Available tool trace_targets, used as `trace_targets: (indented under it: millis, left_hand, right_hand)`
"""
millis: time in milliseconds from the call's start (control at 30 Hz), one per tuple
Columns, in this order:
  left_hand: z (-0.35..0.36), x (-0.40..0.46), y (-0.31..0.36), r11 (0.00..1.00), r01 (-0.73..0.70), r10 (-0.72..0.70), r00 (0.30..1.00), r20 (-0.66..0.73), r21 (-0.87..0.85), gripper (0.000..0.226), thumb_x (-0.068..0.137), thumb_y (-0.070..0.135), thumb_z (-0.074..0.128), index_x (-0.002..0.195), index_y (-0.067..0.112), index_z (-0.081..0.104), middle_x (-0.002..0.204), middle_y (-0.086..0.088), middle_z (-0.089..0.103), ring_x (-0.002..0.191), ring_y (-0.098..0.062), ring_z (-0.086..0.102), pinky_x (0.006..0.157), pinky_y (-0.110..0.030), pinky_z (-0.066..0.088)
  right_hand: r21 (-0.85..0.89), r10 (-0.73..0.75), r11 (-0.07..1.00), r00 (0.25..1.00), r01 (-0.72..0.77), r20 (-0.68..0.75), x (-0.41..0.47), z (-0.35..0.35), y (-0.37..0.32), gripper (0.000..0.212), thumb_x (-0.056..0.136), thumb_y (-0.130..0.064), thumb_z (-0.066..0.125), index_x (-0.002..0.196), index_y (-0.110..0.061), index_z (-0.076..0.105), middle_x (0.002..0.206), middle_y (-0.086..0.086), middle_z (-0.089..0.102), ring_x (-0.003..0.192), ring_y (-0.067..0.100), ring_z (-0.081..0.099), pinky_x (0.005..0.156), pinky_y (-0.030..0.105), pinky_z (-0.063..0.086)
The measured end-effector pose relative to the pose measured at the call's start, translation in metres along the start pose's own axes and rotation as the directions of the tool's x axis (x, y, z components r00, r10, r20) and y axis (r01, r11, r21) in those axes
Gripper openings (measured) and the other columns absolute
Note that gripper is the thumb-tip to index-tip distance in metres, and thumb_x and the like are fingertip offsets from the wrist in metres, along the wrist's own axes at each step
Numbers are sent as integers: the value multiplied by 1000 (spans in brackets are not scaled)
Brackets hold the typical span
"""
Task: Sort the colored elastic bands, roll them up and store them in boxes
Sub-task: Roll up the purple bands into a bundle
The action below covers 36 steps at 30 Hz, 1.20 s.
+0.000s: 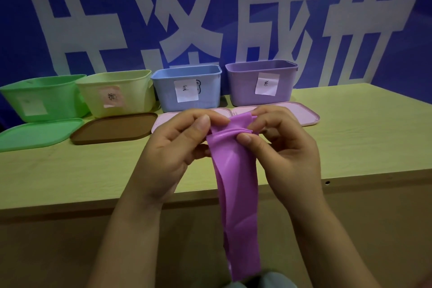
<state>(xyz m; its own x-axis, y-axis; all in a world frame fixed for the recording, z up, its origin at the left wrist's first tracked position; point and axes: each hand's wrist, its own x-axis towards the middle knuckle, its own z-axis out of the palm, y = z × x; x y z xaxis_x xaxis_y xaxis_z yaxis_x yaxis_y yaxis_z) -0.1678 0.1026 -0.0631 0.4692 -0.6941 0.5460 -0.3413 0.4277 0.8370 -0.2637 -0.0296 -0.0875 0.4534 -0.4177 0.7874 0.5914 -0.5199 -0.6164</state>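
A long purple elastic band (pixel 236 184) hangs from my hands down past the table's front edge toward my lap. My left hand (pixel 173 147) pinches its top end on the left side with thumb and fingers. My right hand (pixel 282 147) pinches the same crumpled top end from the right, thumb in front. Both hands hover above the table (pixel 70 170), in front of the boxes. Along the back stand a green box (pixel 42 98), a yellow box (pixel 119 93), a blue box (pixel 187 87) and a purple box (pixel 261 82), all without lids and each with a paper label.
Lids lie flat in front of the boxes: a green lid (pixel 39 133), a brown lid (pixel 114 128), and two pink lids (pixel 301 112) partly behind my hands. A blue wall with large white characters stands right behind the boxes. The inside of the boxes is hidden.
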Motion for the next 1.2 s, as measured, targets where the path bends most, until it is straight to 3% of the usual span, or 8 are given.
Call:
trace_targets:
  millis: [200,300,433,667,800,900,1000,1200]
  left_hand:
    - [0,-1,5,999,31,-32,999,-21,-12,18,81,12,59,81,20,75,79,6,69,70,-6,64,59,-16,50]
    - [1,-2,8,993,89,-90,996,-8,-82,27,81,10,50,77,17,76,73,5,68,64,-5,62,54,-15,49]
    - [2,-3,9,986,120,-119,993,13,-113,13,75,12,64,78,16,76,74,1,68,68,-9,64,57,-19,51]
    - [6,0,8,984,158,-163,985,-58,-88,19,67,7,65,74,21,74,69,3,68,63,-10,64,54,-21,52]
    - [8,2,5,996,86,-81,984,-159,24,24,69,2,68,78,24,69,76,6,68,71,-10,63,59,-23,54]
    - [16,0,4,979,15,30,976,-215,205,37,74,-4,72,88,28,61,79,9,65,80,-9,64,65,-28,56]
    - [22,-4,7,964,-13,69,976,-205,266,41,67,10,75,95,37,60,87,8,68,91,-12,67,74,-41,58]
    - [25,-5,7,954,-88,135,980,-148,285,29,70,17,75,88,38,65,91,14,69,91,-10,66,71,-24,55]
  right_hand:
    - [84,-12,996,1000,10,29,-3,0,-2,18,75,-26,68,78,-43,63,97,-18,58,96,7,58,70,15,47]
    - [149,-1,989,999,-6,47,-5,0,-4,20,74,-23,67,76,-42,63,96,-20,59,93,0,58,68,11,46]
    - [251,23,967,996,-42,81,-7,-2,-5,21,72,-19,70,75,-40,64,98,-20,61,92,-2,59,67,12,47]
    - [424,31,899,983,-106,180,-6,-9,-3,7,76,-31,70,80,-32,65,112,-10,62,106,10,61,79,22,51]
    - [414,169,878,964,-241,203,-6,-8,-6,10,74,-34,71,79,-30,63,124,1,60,106,20,63,74,25,52]
    - [325,218,913,968,-247,123,-7,-6,-11,11,75,-29,73,76,-32,63,123,-2,61,107,16,63,74,21,51]
    - [249,233,940,972,-235,35,-8,-1,-15,15,76,-23,70,74,-35,62,118,-7,63,101,10,65,72,19,52]
    - [139,199,973,976,-186,-84,-8,1,-17,11,72,-37,65,80,-30,62,109,-8,67,93,11,66,74,26,56]
